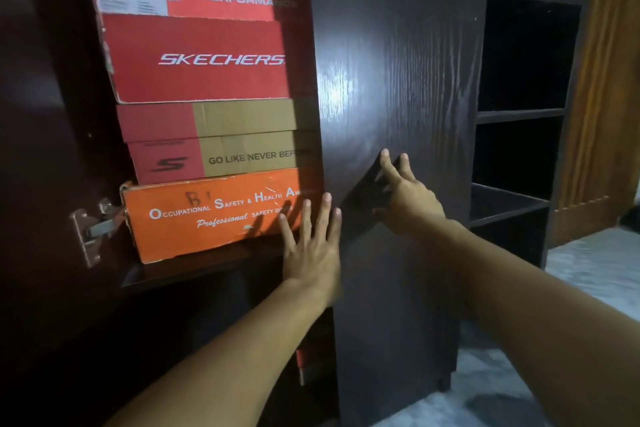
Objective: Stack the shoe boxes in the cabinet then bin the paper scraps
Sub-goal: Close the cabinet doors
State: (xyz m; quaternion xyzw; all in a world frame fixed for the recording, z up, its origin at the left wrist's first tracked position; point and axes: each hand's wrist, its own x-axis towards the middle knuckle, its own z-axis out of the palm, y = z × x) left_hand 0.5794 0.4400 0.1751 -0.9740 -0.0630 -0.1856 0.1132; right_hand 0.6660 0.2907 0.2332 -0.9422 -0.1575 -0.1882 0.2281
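Note:
Several shoe boxes stand stacked on a shelf inside the dark cabinet. An orange safety-shoe box [207, 215] is at the bottom, a red and brown box [221, 158] lies on it, and a red Skechers box [197, 59] sits higher. My left hand [311, 246] is spread flat, fingers straight, at the right end of the orange box and the edge of the cabinet door [398, 80]. My right hand [405, 194] rests flat on that dark door with straight fingers. Neither hand holds anything. No paper scraps show.
A metal hinge [91, 229] sits on the cabinet's left wall. Open dark shelves [519, 114] stand to the right of the door, beside a brown wooden frame [602, 97]. Pale marbled floor [588, 270] shows at lower right. Another red box edge [300, 360] peeks out on a lower shelf.

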